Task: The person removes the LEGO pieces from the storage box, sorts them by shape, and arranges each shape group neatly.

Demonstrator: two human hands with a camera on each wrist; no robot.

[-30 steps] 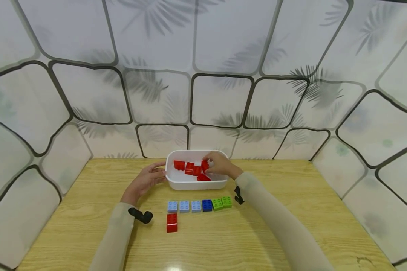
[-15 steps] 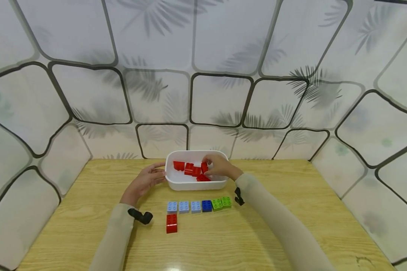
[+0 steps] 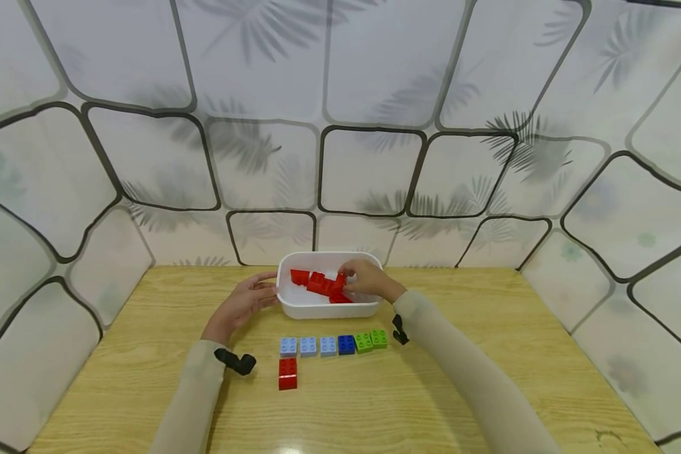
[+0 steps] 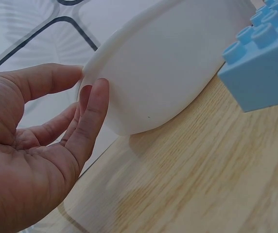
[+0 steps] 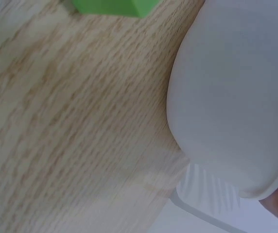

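A white tub (image 3: 295, 308) stands at the back of the wooden table and holds several red bricks (image 3: 301, 276). My right hand (image 3: 350, 279) reaches into the tub from the right, its fingers curled on one red brick (image 3: 338, 283). My left hand (image 3: 265, 292) lies against the tub's left wall. In the left wrist view its fingers (image 4: 91, 114) are nearly straight and touch the tub (image 4: 178, 63). The right wrist view shows only the tub's outer wall (image 5: 236, 97) and a sliver of my hand.
In front of the tub lies a row of bricks: three light blue (image 3: 308, 345), one dark blue (image 3: 346, 343) and two green (image 3: 371, 340). A red brick (image 3: 287, 373) lies nearer to me. Patterned walls enclose the table on three sides.
My right hand has shifted slightly inside the tub and the red brick under its fingers sits a little lower and closer to the others. The left hand has stayed put.
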